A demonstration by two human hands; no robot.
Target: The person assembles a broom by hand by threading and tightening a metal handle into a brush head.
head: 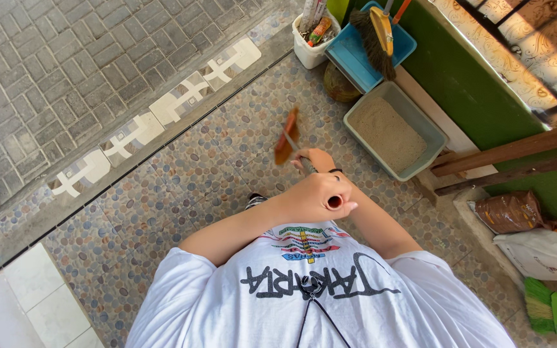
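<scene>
A view straight down over a person in a white printed T-shirt [330,303], standing on a pebble-patterned tiled floor [182,187]; both arms are raised in front of the chest. A long broom handle [334,202], seen end-on as a dark round tip, is gripped by the left hand [320,196], whose fingers are closed around it just above the shirt; the right hand [317,160], with a dark band at the wrist, is closed on the same handle a little further from the shirt. The reddish-brown broom head [287,136] is blurred and is seen beyond the right hand, over the floor. A grey-green litter tray [356,122] filled with sand is set on the floor to the right of the broom head, near a green wall [478,96]; a blue tray [356,61] holding a dark brush with a yellow back [375,35] lies just beyond the litter tray, and a white bucket [309,51] of bottles stands beside the blue tray. A green hand broom [546,309] and a white bag [539,254] lie to the right of the shirt; grey paving [53,71] is seen to the left of the broom head.
</scene>
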